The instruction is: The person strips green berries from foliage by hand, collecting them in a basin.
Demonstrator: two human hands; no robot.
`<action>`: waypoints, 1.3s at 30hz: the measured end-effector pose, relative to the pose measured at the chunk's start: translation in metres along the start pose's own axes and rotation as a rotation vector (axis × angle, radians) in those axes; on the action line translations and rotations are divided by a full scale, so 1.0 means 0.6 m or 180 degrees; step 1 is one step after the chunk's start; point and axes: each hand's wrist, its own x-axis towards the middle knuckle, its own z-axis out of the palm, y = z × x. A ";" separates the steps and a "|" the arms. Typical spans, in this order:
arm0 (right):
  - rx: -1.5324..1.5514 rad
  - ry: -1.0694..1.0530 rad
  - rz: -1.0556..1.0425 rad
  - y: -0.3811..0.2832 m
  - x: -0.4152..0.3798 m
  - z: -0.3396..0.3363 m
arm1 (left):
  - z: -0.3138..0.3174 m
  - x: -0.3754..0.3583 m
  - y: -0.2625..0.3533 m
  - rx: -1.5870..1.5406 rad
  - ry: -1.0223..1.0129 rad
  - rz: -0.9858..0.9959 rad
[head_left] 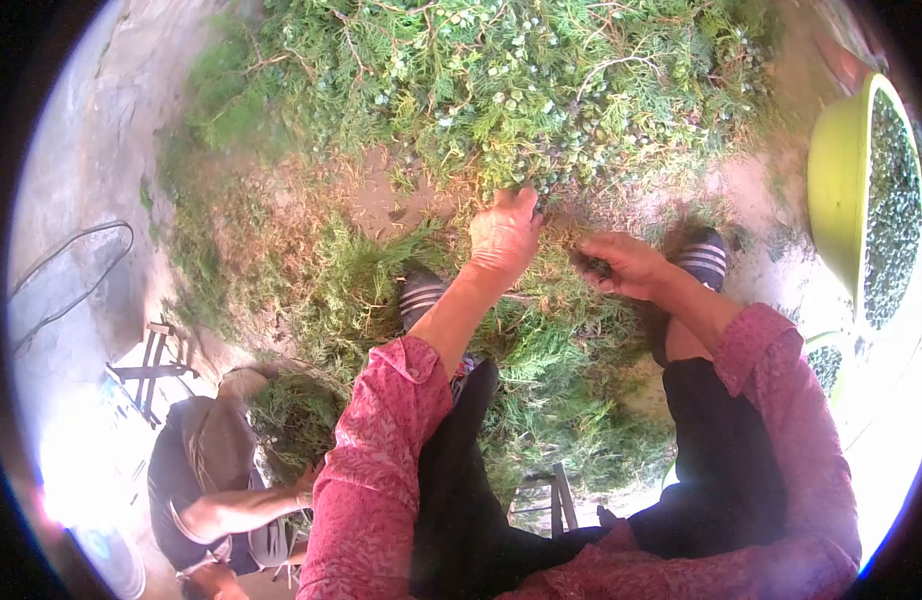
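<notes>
A large heap of green conifer branches (501, 90) with small pale blue-green cones fills the top of the view. My left hand (506, 238) is closed at the near edge of this heap, on a conifer sprig mostly hidden by the fingers. To its right and a little nearer to me, my right hand (631, 268) has its fingers curled around a few small dark green cones (599, 267). The two hands are apart, with brown and green litter below them.
Loose green sprigs (541, 350) lie between my striped shoes. At the right stands a yellow-green basin (836, 190) full of small green cones, with a smaller basin (826, 365) nearer. Another person's arm (241, 510) and a wooden stool (151, 370) are at the lower left.
</notes>
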 end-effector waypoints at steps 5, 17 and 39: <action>-0.0131 -0.0032 -0.0048 -0.012 -0.013 -0.010 | 0.022 -0.007 -0.028 -0.0256 0.0204 0.0115; 0.0480 -0.0100 -0.0137 -0.023 -0.009 0.010 | -0.051 -0.055 0.060 -0.2873 -0.1531 -0.0571; -0.0160 0.0199 -0.0011 -0.006 -0.012 -0.007 | -0.024 -0.037 -0.060 -0.0884 0.0064 -0.0416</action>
